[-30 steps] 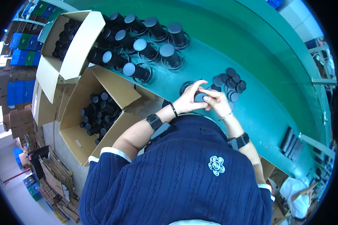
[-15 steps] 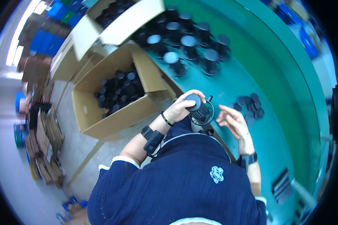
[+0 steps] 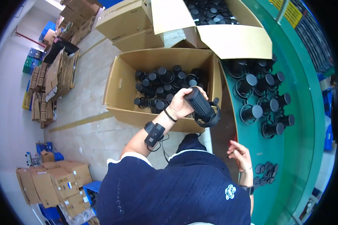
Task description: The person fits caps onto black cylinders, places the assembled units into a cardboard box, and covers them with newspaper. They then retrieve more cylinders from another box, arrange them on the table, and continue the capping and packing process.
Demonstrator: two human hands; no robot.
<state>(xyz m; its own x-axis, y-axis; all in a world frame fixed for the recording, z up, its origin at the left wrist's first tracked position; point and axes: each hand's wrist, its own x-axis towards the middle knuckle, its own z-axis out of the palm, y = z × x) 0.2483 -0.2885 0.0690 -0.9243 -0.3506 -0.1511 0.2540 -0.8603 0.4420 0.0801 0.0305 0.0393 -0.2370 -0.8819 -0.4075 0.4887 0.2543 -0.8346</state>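
My left hand (image 3: pixel 182 104) is closed around a black plastic cylinder (image 3: pixel 199 102). The cylinder has a smooth round end, a slotted body and a wide ring at its other end, and is tilted. It is over the near right part of an open cardboard box (image 3: pixel 157 119) filled with many similar black cylinders (image 3: pixel 160 91). My right hand (image 3: pixel 241 155) is apart from it, by the green bench's edge, fingers loosely bent and spread with nothing in them. Close to that hand, black round discs (image 3: pixel 266 173) lie in a heap on the green bench (image 3: pixel 261 150).
Several black cylinders (image 3: pixel 251 111) stand on the bench to the right. Behind the box, another open carton (image 3: pixel 234 41) holds many black discs, its flap hanging over the bench. Stacked cartons (image 3: pixel 58 183) and flattened cardboard (image 3: pixel 60 71) are on the left.
My body has turned left, and my left hand has carried the black cylinder from the bench's edge to over the box. My right hand has moved farther from the cylinder.
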